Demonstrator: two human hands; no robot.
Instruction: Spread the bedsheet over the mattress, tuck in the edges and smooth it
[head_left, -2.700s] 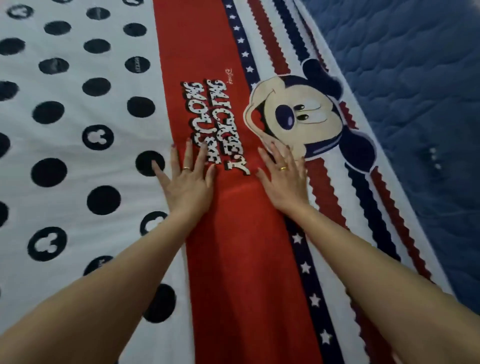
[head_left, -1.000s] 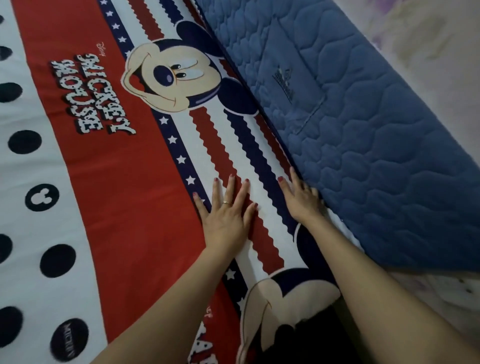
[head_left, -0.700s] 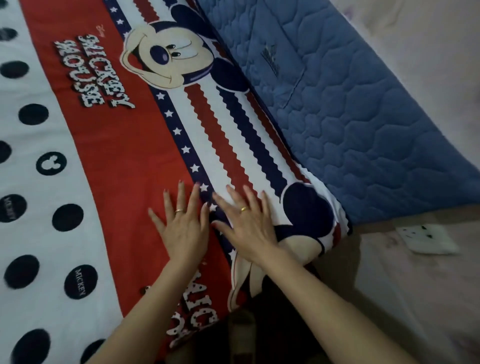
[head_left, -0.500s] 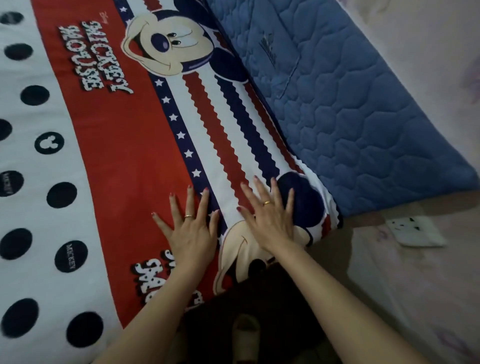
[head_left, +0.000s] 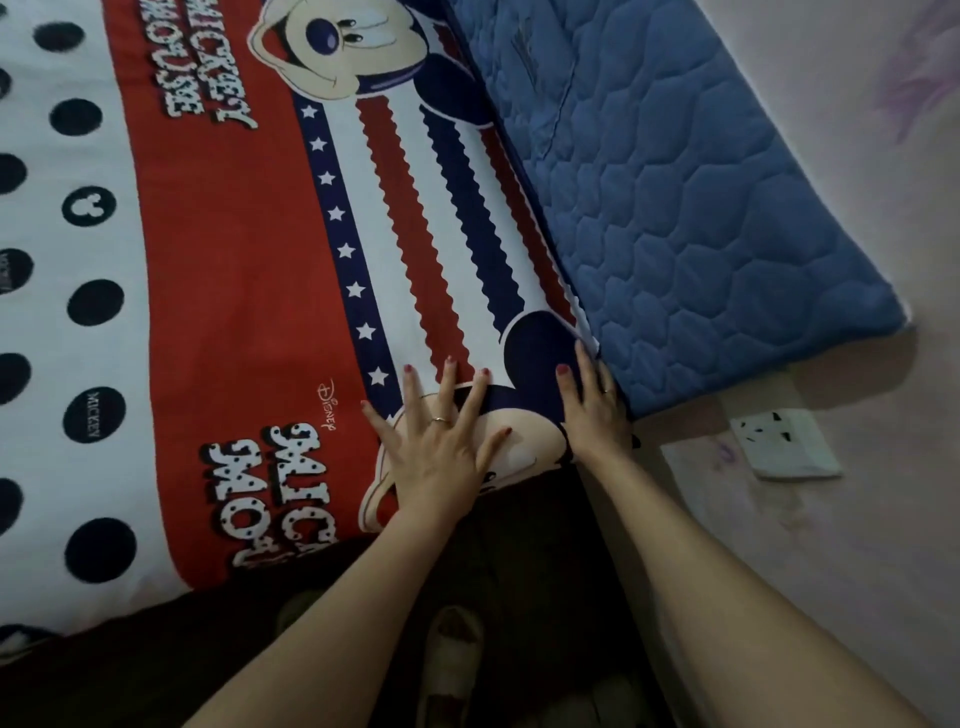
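Note:
The bedsheet (head_left: 234, 291) lies flat over the mattress: white with black dots at the left, a red band with lettering, starred and zigzag stripes, and cartoon mouse faces. My left hand (head_left: 441, 447) presses flat on the sheet near its near right corner, fingers spread, over a mouse face. My right hand (head_left: 592, 405) rests at the sheet's right edge, fingers together, against the blue quilted pad (head_left: 701, 223). Neither hand holds anything.
The blue quilted pad leans along the bed's right side against a pale pink wall (head_left: 857, 545). A white wall socket (head_left: 782, 441) sits just below the pad's end. Dark floor and a light slipper (head_left: 447, 670) lie under my arms.
Both hands have slid along the sheet toward its near right corner. My right hand has moved from the mouse face out to the sheet's edge beside the blue pad.

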